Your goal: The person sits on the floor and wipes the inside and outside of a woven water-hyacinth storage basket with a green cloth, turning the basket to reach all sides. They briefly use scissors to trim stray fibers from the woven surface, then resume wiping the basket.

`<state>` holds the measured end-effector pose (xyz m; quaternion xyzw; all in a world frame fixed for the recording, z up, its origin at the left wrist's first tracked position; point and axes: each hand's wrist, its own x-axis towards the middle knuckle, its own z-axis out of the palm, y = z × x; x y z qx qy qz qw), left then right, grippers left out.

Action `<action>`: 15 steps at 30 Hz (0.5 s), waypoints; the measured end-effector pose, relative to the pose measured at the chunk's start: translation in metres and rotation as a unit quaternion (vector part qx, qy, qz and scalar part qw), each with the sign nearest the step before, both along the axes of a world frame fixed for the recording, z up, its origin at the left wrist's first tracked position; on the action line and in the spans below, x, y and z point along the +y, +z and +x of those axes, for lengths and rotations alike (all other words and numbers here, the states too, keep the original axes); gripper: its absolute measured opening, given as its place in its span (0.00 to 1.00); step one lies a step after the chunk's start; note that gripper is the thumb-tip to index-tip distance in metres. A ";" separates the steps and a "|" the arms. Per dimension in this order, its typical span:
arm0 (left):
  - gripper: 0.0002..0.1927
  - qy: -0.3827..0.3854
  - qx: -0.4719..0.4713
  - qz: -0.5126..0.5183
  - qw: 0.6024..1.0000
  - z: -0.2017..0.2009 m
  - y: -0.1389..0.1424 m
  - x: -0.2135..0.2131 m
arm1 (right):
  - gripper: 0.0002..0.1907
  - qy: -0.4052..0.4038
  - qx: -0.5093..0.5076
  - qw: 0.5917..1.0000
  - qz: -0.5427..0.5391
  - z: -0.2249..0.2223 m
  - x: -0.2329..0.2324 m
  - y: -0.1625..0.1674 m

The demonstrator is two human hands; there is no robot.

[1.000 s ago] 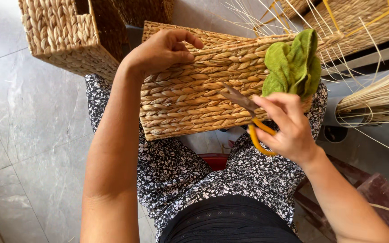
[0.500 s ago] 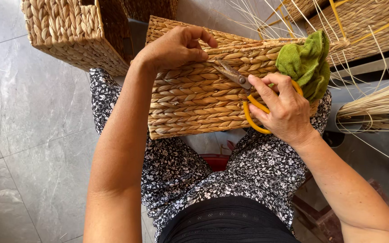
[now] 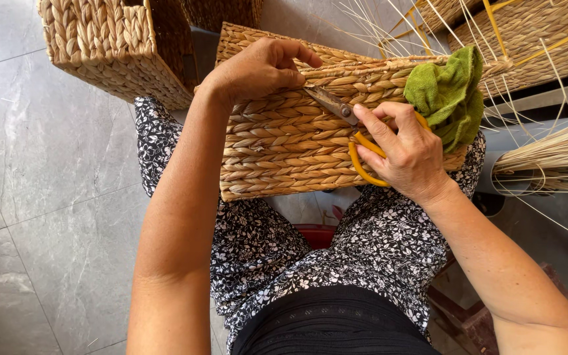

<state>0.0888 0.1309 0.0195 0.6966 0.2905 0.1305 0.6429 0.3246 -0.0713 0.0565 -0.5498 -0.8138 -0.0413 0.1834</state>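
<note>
A rectangular basket of thick, braided, straw-coloured fibre (image 3: pixel 297 151) lies on its side across the person's lap, resting on trousers of thin black cloth printed with small white flowers (image 3: pixel 389 250). Its plaits run in horizontal rows, plump and slightly glossy, with a tighter, rope-like braid along the upper rim. The left hand (image 3: pixel 261 69) is curled over that rim near the upper left corner, fingers folded down and clamped on the woven edge. The right hand (image 3: pixel 405 148) is closed around the looped yellow handles of a pair of scissors (image 3: pixel 350 131), fingers threaded through the smooth loops; the short, dull grey metal blades point up and left, lying flat against the weave with their tips just beside the left thumb. Whether the blades are parted cannot be told. A crumpled green cloth of soft, fuzzy fabric (image 3: pixel 451 95) is draped over the basket's rim just above the right hand. A second woven basket of the same chunky braid (image 3: pixel 110 46) stands on the smooth, grey, faintly veined floor tiles (image 3: pixel 47 171) to the left. To the right, thin, stiff, pale reeds (image 3: pixel 547 154) fan outward in a loose bundle.
</note>
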 end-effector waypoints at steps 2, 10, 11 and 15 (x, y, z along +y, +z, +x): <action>0.17 -0.001 0.002 0.011 1.000 0.000 0.000 0.000 | 0.39 0.000 0.013 1.000 -0.013 0.000 0.000 0.001; 0.19 0.018 0.022 0.023 0.999 0.001 0.004 -0.004 | 0.38 0.005 -0.002 1.000 -0.006 -0.006 0.007 0.000; 0.19 0.022 0.024 0.024 0.999 0.000 0.005 -0.004 | 0.38 0.007 -0.004 1.000 -0.005 -0.007 0.007 0.000; 0.20 0.046 0.040 0.032 0.998 -0.001 0.008 -0.006 | 0.38 0.012 -0.014 1.000 -0.003 -0.007 0.009 0.000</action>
